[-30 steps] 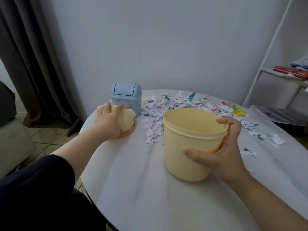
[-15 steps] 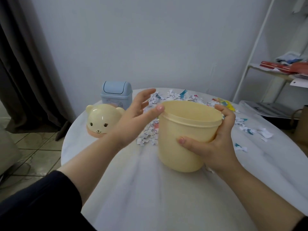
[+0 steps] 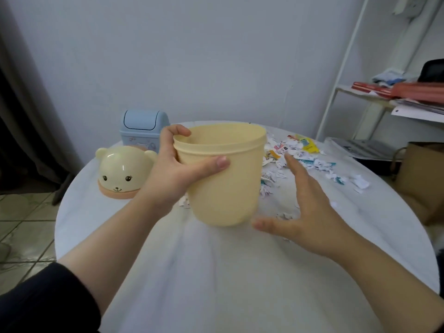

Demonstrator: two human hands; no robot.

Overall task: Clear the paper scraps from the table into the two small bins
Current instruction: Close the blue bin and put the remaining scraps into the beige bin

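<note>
My left hand (image 3: 173, 179) grips the yellow bin (image 3: 228, 193) at its rim, mouth up. My right hand (image 3: 312, 217) hangs released beside it. The paper scraps (image 3: 300, 155) lie just beyond this nearer hand.

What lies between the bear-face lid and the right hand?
In the head view, the left hand and the yellow bin it grips by the rim lie between the bear-face lid and the right hand.
</note>
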